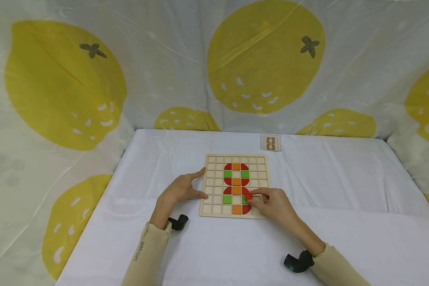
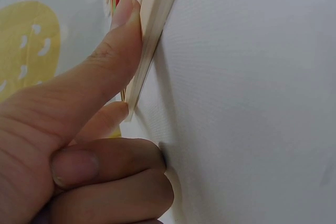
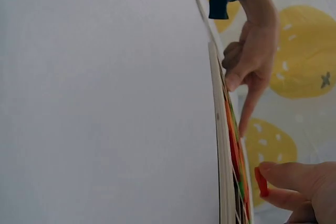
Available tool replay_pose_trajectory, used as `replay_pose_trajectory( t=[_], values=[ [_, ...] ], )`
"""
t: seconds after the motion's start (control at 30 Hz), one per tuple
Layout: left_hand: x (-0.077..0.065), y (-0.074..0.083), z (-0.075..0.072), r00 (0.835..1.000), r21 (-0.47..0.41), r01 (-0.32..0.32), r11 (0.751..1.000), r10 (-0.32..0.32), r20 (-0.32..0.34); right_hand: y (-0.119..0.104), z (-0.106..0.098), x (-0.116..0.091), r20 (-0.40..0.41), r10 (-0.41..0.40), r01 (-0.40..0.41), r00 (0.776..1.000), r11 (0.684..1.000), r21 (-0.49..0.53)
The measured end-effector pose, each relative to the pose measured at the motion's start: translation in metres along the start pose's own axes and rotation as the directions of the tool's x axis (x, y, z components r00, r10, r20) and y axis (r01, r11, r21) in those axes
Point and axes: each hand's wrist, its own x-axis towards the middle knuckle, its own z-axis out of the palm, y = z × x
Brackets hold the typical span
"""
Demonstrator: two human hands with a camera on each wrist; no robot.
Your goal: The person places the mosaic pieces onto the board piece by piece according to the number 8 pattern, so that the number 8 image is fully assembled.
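Observation:
A square wooden grid board lies on the table, with red, orange and green tiles in its middle columns forming a figure like an 8. My right hand pinches a red tile with a rounded side between thumb and fingertips, just over the lower right part of the pattern. In the right wrist view that red tile stands on edge above the board's face. At the board's left edge, my left hand rests with thumb and index finger spread and touching the rim; its other fingers are curled beneath.
Behind the board, towards the back, lies a small card printed with a similar grid pattern. A white cloth with creases covers the table. Lemon-print fabric hangs at the back and sides.

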Motion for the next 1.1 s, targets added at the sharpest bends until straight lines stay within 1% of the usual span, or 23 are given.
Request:
replay_pose_trajectory(
  t=[0.1, 0.27, 0.57, 0.8, 1.1],
  values=[
    [0.001, -0.001, 0.0, 1.0, 0.004, -0.003, 1.0, 0.003, 0.001, -0.005, 0.009, 0.0, 0.022, -0.033, 0.033, 0.999, 0.999, 0.011],
    [0.001, -0.001, 0.0, 1.0, 0.006, -0.015, 1.0, 0.015, 0.003, -0.014, 0.021, 0.0, 0.06, -0.043, 0.041, 0.997, 0.999, 0.03],
    [0.0, -0.001, 0.0, 1.0, 0.011, -0.027, 1.0, 0.027, -0.006, -0.025, 0.035, -0.002, 0.097, -0.079, 0.074, 0.992, 0.996, 0.053],
    [0.0, 0.0, 0.0, 1.0, 0.018, -0.025, 1.0, 0.026, -0.007, -0.026, 0.043, -0.003, 0.095, -0.139, 0.137, 0.986, 0.99, 0.026],
    [0.0, 0.0, 0.0, 1.0, 0.02, -0.026, 0.999, 0.027, -0.009, -0.026, 0.046, -0.003, 0.089, -0.146, 0.145, 0.985, 0.989, 0.023]
  ],
)
